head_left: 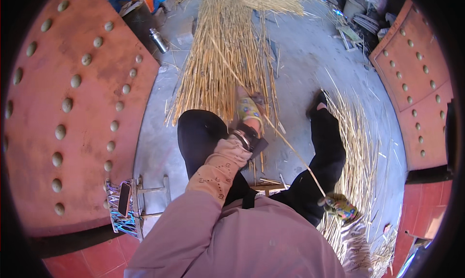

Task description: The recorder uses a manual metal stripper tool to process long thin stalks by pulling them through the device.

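A long, thin straw-coloured stalk (295, 152) runs slantwise from the far bundle down to my right side. My right hand (341, 208), in a patterned green-yellow glove, is closed around its near end, low by my right thigh. Farther up, between my knees, my left hand (248, 107) wears a similar glove and is closed on the same stalk, its fingers slightly smeared by motion. In front of it lies a thick bundle of stalks (218, 69), cut ends toward me. A second pile of paler stalks (363, 152) lies beyond my right leg.
Large red studded door panels stand on the left (82, 113) and right (416, 79). A metal flask (159, 40) lies on the grey floor (300, 60). At lower left, a phone (124, 199) rests on a small corded stool (140, 215). Clutter fills the far right corner.
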The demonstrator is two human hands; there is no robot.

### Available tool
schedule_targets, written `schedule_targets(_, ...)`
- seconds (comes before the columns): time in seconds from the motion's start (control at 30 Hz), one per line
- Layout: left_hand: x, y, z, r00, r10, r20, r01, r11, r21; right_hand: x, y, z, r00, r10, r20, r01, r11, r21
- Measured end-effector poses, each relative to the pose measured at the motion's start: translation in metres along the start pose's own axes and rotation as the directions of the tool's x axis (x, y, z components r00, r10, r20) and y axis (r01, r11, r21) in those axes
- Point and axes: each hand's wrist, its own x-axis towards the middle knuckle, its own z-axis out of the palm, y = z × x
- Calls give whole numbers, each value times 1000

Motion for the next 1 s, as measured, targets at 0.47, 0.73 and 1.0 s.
schedule_targets(0.47,-75,87,73,959,243,145,-208,954,-218,57,58,-14,983,-72,166,-84,635,768)
schedule_targets(0.73,-53,176,41,949,296,112,-263,935,-237,-79,161,-178,589,-392,-707,-147,808,-571)
schedule_targets(1.0,-69,176,37,975,192,111,-168,966,-198,176,-63,-98,798,-451,-401,448,888,-107)
